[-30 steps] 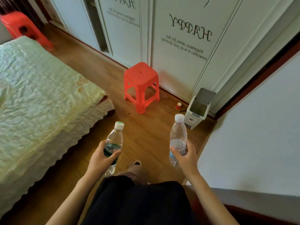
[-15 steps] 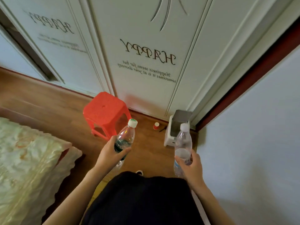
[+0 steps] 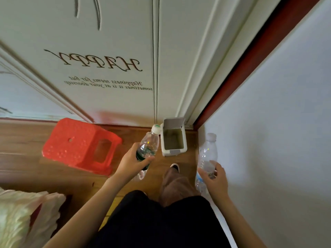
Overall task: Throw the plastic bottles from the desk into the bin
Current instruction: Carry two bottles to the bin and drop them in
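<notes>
My left hand (image 3: 131,162) grips a clear plastic bottle with a dark green label (image 3: 149,146), its white cap leaning toward the bin. My right hand (image 3: 215,179) holds a second clear bottle with a pale label (image 3: 206,154), upright beside the right wall. A small white bin (image 3: 184,150) stands on the floor just ahead, between the two bottles, with its lid flipped up against the wardrobe and its inside showing no contents. The green-label bottle's cap is right at the bin's left rim.
A red plastic stool (image 3: 78,146) stands left of the bin. White wardrobe doors (image 3: 107,72) close off the far side and a pale wall (image 3: 277,122) runs along the right. The bed's corner (image 3: 19,215) sits at lower left. My foot (image 3: 174,167) rests before the bin.
I have walked closer to the bin, which now lies directly in front of me. Both hands still carry their bottles, and the left one has come up beside the bin.
</notes>
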A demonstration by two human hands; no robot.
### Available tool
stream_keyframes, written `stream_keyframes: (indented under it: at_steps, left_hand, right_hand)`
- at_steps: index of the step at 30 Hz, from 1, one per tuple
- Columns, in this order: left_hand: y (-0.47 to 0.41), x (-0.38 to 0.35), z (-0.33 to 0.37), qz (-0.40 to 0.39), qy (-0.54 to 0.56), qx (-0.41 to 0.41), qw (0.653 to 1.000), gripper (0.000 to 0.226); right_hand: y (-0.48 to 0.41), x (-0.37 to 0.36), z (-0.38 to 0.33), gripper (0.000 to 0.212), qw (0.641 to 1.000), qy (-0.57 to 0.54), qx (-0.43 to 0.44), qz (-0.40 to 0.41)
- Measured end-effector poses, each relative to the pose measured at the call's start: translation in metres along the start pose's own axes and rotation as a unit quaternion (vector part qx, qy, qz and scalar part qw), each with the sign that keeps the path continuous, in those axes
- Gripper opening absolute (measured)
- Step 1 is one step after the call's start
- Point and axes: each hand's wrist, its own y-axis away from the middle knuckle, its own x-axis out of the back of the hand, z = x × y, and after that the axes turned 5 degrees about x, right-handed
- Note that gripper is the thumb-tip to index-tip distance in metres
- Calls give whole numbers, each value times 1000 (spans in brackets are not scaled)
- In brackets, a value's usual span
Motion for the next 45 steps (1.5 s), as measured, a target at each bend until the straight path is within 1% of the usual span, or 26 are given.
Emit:
stream_keyframes:
  at_steps: [3, 6, 7, 10, 11, 13, 17, 21, 23, 26, 29, 31, 33, 35, 38, 45]
  left_hand:
    - [-26, -21, 17, 1, 17, 28, 999, 46]
    - [-57, -39, 30, 7, 39, 56, 998, 45]
    - [-68, -46, 32, 4, 43, 64, 997, 43]
    - [-104, -65, 33, -7, 37, 79, 996, 41]
    - [-120, -74, 29, -12, 40, 87, 995, 41]
    - [-144, -86, 22, -13, 45, 94, 994, 41]
    - [-228, -144, -12, -56, 42, 107, 992, 42]
    - [-315, -211, -65, -99, 60, 93, 989, 50]
    - [-351, -242, -93, -124, 59, 83, 987, 53]
    - [-389, -283, -127, -130, 32, 76, 988, 58]
    - [-413, -312, -156, -109, 14, 83, 991, 61]
    - [-426, -325, -173, -124, -10, 87, 988, 64]
    - [-436, -335, -188, -143, -36, 93, 985, 68]
    - [-446, -346, -198, -145, -47, 106, 983, 70]
    - [-459, -359, -206, -141, -47, 126, 981, 73]
    - [-478, -383, -225, -135, -1, 180, 974, 74]
  right_hand:
    - [-50, 5, -11, 65, 1000, 1, -3, -25]
    - [-99, 7, -13, 66, 998, -26, 10, -53]
    - [-114, 7, -13, 61, 997, -37, 8, -66]
    - [-156, -3, -8, 36, 991, -86, -8, -107]
    - [-172, -11, 1, 30, 987, -104, -19, -117]
    - [-193, -23, 13, 27, 982, -128, -36, -137]
    - [-258, -77, 78, 29, 976, -137, -72, -153]
    - [-318, -137, 155, 37, 972, -168, -101, -130]
    - [-339, -160, 189, 33, 970, -180, -112, -117]
    - [-361, -186, 227, 23, 968, -188, -118, -113]
    - [-374, -199, 250, 23, 964, -210, -113, -118]
    - [-378, -203, 259, 24, 961, -218, -110, -132]
    - [-379, -206, 266, 15, 958, -217, -110, -150]
    - [-380, -208, 271, 9, 958, -220, -110, -150]
    - [-382, -208, 273, 11, 957, -225, -107, -148]
    - [-382, -211, 276, 19, 959, -214, -87, -165]
